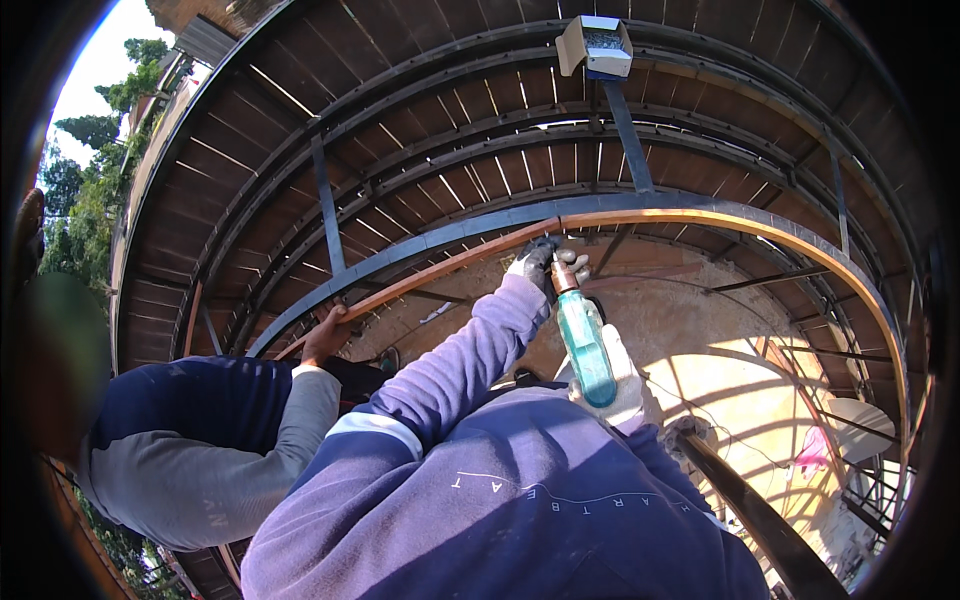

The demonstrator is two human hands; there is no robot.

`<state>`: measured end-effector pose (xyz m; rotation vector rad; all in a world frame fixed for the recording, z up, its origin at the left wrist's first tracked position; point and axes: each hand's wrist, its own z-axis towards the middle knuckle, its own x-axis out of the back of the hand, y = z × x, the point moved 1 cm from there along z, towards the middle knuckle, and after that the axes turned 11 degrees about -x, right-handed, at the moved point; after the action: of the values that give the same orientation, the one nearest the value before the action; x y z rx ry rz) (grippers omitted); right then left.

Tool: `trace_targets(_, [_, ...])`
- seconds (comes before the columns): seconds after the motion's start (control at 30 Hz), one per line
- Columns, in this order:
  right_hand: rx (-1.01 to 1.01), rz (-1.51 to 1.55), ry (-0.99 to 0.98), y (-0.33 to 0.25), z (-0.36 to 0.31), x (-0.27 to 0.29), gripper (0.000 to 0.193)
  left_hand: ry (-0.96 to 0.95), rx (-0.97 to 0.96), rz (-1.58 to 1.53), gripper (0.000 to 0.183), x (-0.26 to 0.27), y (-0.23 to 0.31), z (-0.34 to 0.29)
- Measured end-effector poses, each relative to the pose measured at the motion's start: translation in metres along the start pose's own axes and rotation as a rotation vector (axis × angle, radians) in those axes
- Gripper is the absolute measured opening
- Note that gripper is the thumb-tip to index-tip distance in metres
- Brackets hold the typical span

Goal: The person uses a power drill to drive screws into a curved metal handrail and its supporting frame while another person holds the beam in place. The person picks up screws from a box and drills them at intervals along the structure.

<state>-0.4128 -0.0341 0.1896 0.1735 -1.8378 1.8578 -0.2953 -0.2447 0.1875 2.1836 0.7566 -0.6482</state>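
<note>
A teal power drill (585, 345) with a brownish nose stands in front of my chest, its front end toward a curved wooden strip (460, 258). My right hand (622, 385), in a pale glove, is closed round the drill's rear and handle. My left hand (540, 262), in a dark and grey glove, is at the drill's nose, just under the strip. Its fingers are curled in; what they pinch is hidden. The strip runs along the inner side of a curved blue-grey metal rail (420, 243).
At the left, a co-worker's bare hand (325, 335) grips the strip. An open cardboard box (603, 50) of small metal pieces sits on the far curved tiers. Dark metal struts (627, 135) cross between tiers. Below lie a sunlit floor, a pink cloth (812, 450) and a round panel (858, 430).
</note>
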Motion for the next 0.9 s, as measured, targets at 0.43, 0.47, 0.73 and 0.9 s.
trace_targets(0.43, [0.006,-0.019,0.019,-0.004,0.000,-0.005,0.092,0.013,0.043,0.015,0.015,0.003,0.004,0.001])
trace_targets(0.47, [-0.003,-0.036,0.006,-0.005,0.001,-0.005,0.092,0.007,0.044,0.024,0.015,0.002,0.005,0.002])
trace_targets(0.73, [0.020,0.030,0.061,-0.001,-0.005,-0.007,0.095,0.022,0.051,0.039,0.017,-0.001,0.004,0.001])
trace_targets(0.9, [0.088,-0.117,0.081,0.000,-0.001,-0.008,0.096,-0.001,0.049,0.036,0.018,0.002,0.005,0.004])
